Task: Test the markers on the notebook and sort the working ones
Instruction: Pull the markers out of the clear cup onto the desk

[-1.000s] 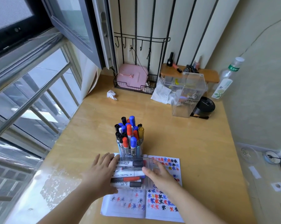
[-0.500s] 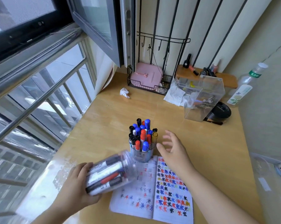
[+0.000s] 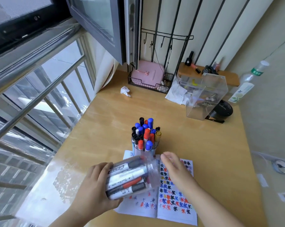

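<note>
The wooden tabletop carries an open notebook at its near edge, a clear acrylic organizer and a wire basket toward the far edge. A clear cup of upright markers stands at the notebook's far edge. The left hand grips a clear jar of markers tilted on its side above the notebook's left page; the right hand, fingers relaxed and holding nothing, hovers just beside the jar mouth.

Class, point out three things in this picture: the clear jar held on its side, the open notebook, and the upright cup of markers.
jar (image 3: 132, 177): head view, on its clear side wall.
notebook (image 3: 174, 202): head view, on the right page.
cup of markers (image 3: 145, 150): head view, on its clear wall.
</note>
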{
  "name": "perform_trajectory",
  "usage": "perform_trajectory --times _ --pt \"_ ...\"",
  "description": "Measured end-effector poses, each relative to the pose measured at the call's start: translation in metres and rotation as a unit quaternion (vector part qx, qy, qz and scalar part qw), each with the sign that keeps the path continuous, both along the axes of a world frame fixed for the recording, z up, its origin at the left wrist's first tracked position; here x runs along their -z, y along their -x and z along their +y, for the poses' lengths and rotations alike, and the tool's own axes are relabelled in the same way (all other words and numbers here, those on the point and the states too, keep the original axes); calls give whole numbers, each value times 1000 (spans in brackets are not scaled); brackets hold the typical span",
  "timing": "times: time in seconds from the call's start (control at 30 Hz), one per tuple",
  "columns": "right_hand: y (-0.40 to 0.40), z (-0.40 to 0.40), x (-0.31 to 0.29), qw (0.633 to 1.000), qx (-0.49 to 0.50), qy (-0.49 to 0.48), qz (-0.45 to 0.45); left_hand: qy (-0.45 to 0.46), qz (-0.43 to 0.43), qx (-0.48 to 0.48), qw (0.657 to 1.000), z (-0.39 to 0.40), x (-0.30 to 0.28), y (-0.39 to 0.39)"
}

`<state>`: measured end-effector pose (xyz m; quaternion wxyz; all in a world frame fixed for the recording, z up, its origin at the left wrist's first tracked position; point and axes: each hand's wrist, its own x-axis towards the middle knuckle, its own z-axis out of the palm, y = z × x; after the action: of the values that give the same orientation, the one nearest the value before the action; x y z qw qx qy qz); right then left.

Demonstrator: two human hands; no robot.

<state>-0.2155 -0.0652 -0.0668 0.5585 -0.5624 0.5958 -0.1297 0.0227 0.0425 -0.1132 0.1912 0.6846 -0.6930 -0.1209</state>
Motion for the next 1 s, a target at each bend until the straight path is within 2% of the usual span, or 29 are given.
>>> perform_trajectory --times 0.2,0.37,0.43,0.5,0.6,0.67,0.73,0.9,1.0 --pt "27 10 23 979 68 -166 -93 4 -29 45 999 -23 -1 58" --pt "57 -8 36 939 200 -217 -177 4 -48 97 994 -50 -19 102" --pt "68 -11 38 932 207 -236 -180 14 27 115 993 -55 -21 104" --pt "76 -12 41 926 219 -243 -191 -6 175 64 982 -55 -23 99" --pt "81 -13 43 917 240 -237 -214 -135 382 -58 912 -50 -26 93" --pt "82 -14 45 917 243 -223 -222 -202 465 -73 859 -50 -26 92" --pt "82 -16 45 919 243 -208 -229 -217 492 -66 841 -52 -30 92" --pt "86 -24 50 894 274 -214 -282 -175 481 -52 858 -49 -36 94" --pt "82 -27 49 909 283 -176 -251 -148 470 -52 869 -44 -37 94"
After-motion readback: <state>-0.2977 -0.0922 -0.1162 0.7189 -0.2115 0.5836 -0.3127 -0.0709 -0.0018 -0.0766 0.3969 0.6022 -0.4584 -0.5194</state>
